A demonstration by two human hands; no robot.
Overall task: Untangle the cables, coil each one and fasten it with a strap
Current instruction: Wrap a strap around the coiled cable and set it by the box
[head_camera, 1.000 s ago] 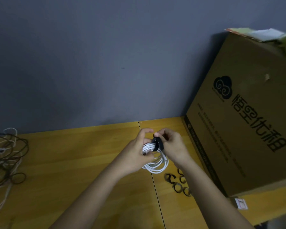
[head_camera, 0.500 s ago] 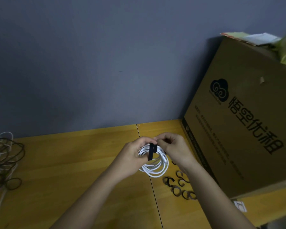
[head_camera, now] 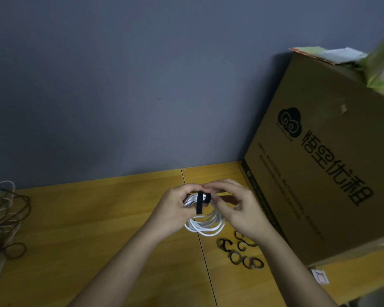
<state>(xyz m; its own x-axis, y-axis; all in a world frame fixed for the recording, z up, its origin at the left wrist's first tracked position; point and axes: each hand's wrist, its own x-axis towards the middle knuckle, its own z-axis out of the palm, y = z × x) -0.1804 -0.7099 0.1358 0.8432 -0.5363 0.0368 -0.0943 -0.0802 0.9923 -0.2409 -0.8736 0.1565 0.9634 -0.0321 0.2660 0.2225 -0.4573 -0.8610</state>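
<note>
The left hand (head_camera: pixel 173 209) grips the top of the white coil (head_camera: pixel 205 224), fingers curled round the bunched turns, so the loops cannot spring apart while the fastening goes on; the rest of the coil hangs free below that grip, above the table (head_camera: pixel 98 218), which leaves room all round the bundle for wrapping; the black strap (head_camera: pixel 200 201) crosses the turns just beside the left fingertips, its tail pointing down past the thumb, and the wrapped part sits between the two hands; the right hand (head_camera: pixel 237 207) meets the left at the top of the coil, its fingers curled in toward the strap, and it seems to pinch the strap's upper end, though the exact contact is hidden behind the fingers; judging by this, the strap is being drawn snug and closed, with one hand as clamp and the other as puller; below the right wrist lie the spare straps (head_camera: pixel 239 253), curled on the table, near enough to reach without letting go for long; well to the left of the grip the tangle (head_camera: pixel 5 218) of dark and pale cables waits, so most of the task looks undone; the box (head_camera: pixel 319 173) stands close on the right, just beyond the right hand.
</note>
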